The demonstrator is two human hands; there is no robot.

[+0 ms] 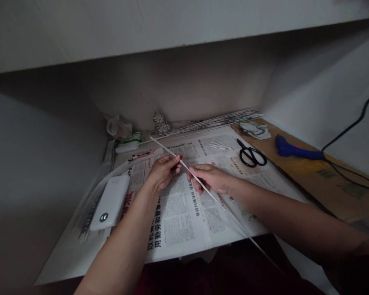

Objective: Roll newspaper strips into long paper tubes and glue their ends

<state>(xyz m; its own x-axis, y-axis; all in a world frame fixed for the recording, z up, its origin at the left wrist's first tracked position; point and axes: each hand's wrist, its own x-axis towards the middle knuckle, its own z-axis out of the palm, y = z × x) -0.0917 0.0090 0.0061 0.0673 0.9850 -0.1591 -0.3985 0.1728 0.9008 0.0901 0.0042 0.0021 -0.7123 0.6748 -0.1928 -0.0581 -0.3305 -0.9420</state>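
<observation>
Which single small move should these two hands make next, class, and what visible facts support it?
I would probably slide the right hand slightly down the thin white strip and pinch there. The left hand already pinches it higher up, while below the right hand the strip seems to spread wider and runs unsupported past the table's near edge.

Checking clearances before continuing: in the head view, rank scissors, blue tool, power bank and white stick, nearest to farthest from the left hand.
1. White stick: held in the left hand.
2. Power bank: to the hand's left.
3. Scissors: to its right, past the right hand.
4. Blue tool: farthest right.
</observation>
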